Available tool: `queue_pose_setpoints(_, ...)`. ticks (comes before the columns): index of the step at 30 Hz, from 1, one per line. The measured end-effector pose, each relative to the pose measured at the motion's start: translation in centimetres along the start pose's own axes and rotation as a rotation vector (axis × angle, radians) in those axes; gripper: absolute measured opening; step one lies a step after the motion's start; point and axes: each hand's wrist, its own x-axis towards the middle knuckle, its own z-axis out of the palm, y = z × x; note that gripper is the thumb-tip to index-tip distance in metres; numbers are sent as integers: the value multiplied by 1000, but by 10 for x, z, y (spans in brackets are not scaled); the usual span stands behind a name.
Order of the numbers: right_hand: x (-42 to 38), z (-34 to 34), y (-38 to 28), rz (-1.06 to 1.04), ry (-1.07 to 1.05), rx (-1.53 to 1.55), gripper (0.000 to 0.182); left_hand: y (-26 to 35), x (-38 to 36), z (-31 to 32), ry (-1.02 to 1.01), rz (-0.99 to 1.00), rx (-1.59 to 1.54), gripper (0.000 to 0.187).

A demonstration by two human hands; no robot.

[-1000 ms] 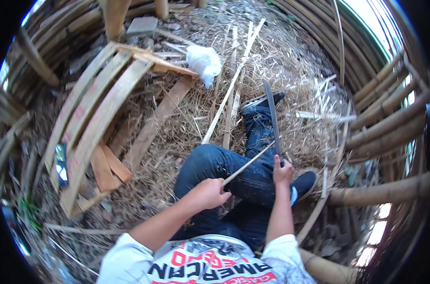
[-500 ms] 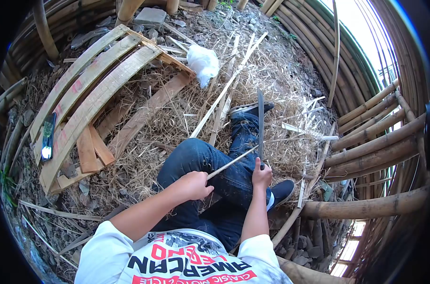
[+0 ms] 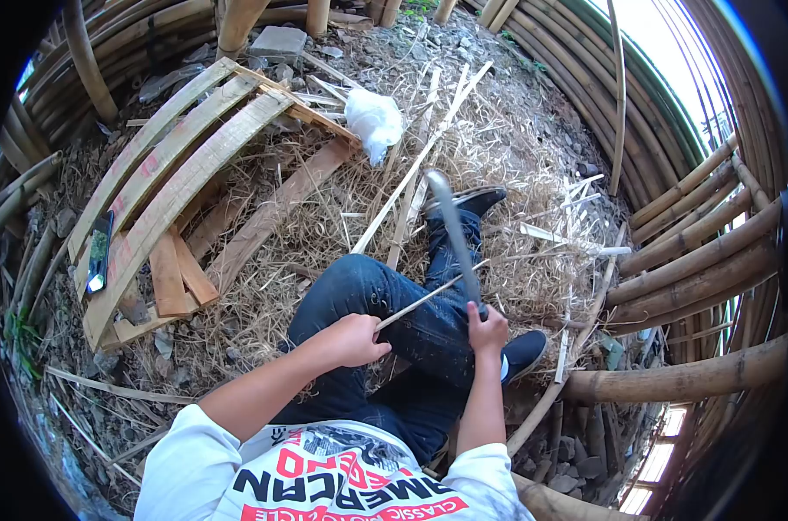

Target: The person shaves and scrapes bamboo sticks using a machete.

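Stick [image 3: 424, 300] slants far and right from the left hand [image 3: 356, 339], which is curled around the stick's near end. Farther along, it crosses the knife [image 3: 455, 233], whether touching I cannot tell. The right hand [image 3: 489, 330], right of the stick, is wrapped around the knife's near end.

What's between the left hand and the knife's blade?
Head view: the thin strip spans from the left hand to the blade, with the jeans leg behind it. Whether strip and blade touch is unclear.
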Motion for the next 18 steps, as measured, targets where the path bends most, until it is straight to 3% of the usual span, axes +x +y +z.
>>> queue_pose_setpoints(6,30,6,30,236,55,68,69,8,0,0,-18,41,9,38)
queue_pose_setpoints(12,14,18,11,131,-86,-101,69,12,3,3,27,-45,-14,41)
queue_pose_setpoints(18,16,16,5,193,-90,-204,70,33,1,-17,-90,-134,-63,63)
